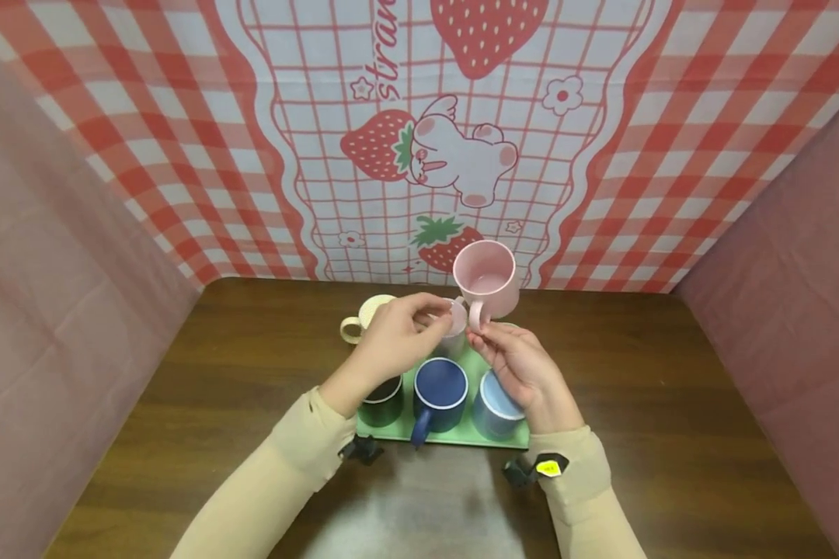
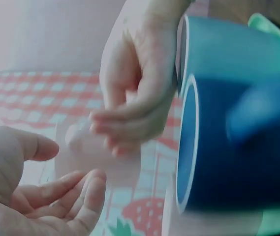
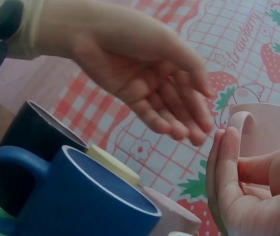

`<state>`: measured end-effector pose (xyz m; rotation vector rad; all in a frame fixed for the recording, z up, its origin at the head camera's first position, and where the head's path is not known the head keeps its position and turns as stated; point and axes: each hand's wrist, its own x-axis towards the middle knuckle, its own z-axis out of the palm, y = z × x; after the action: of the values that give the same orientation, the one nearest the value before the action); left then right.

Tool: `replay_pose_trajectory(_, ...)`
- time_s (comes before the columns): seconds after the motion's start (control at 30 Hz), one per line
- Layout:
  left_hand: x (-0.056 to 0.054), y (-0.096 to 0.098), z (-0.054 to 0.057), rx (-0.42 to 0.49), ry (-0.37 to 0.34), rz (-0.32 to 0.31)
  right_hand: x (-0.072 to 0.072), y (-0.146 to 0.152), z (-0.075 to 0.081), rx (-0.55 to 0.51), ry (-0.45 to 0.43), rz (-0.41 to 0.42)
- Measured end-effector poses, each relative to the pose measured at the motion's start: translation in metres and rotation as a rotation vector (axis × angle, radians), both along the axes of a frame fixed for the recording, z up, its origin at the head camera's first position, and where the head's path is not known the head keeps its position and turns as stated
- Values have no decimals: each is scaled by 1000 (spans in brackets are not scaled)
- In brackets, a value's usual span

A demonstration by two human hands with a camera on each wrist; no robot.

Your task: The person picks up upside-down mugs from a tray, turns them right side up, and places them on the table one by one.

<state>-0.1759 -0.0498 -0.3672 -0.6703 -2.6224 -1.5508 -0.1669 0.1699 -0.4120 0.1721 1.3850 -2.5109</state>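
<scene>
A pink mug [image 1: 499,291] is raised above the back of a green tray [image 1: 454,441]. Its handle is pinched between the thumb and fingers of my right hand [image 1: 524,365], as the right wrist view also shows. My left hand [image 1: 398,338] hovers just left of that mug, fingers loosely bent and holding nothing; in the right wrist view, a gap separates its fingertips from the mug. Below the left hand stands a paler pink mug [image 1: 453,322], partly covered by it. A navy mug [image 1: 439,392] is at the tray's front middle, its handle toward me.
Beside the navy mug stand a dark mug [image 1: 383,404] on the left and a light blue mug [image 1: 498,407] on the right. A cream mug [image 1: 374,307] is at the back left, partly hidden. A strawberry-patterned cloth [image 1: 559,178] hangs behind the wooden table [image 1: 671,419].
</scene>
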Motion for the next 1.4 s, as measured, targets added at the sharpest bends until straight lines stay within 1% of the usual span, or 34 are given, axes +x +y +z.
replay_pose_trajectory(0.1, 3, 14, 2, 2, -8, -14, 2, -3, 0, 11, 18, 15)
replay_pose_trajectory(0.23, 7, 26, 3, 19, 10, -17, 5, -7, 0, 38, 58, 30)
replay_pose_trajectory(0.33, 10, 30, 3, 47, 7, -4, 5, -8, 1, 43, 66, 33)
replay_pose_trajectory(0.5, 13, 35, 3, 105, -25, 12, 6, -8, 2, 32, 63, 32)
replay_pose_trajectory(0.6, 15, 38, 3, 132, -18, 32, 7, -6, 4, 54, 79, 22)
replay_pose_trajectory(0.67, 16, 41, 3, 161, -27, 49, 8, -6, 5, 91, 92, 10)
replay_pose_trajectory(0.8, 18, 46, 1, 236, -52, 74, 10, -5, 7, 187, 127, -28)
replay_pose_trajectory(0.93, 20, 48, -1, 338, -60, 70, 9, -4, 9, 295, 200, -60)
replay_pose_trajectory(1.0, 20, 47, 0, 386, -70, 58, 9, -5, 10, 365, 247, -57)
replay_pose_trajectory(1.07, 21, 44, 1, 416, -77, 47, 9, -4, 11, 457, 302, -35)
replay_pose_trajectory(1.17, 20, 40, 2, 395, -67, 62, 11, 0, 12, 628, 395, 0)
replay_pose_trajectory(1.23, 18, 36, 2, 368, -59, 83, 12, 6, 11, 734, 456, 10)
replay_pose_trajectory(1.33, 15, 29, 1, 340, -52, 109, 14, 19, 10, 850, 522, -12)
replay_pose_trajectory(1.4, 12, 23, 2, 339, -45, 124, 16, 29, 8, 929, 571, -33)
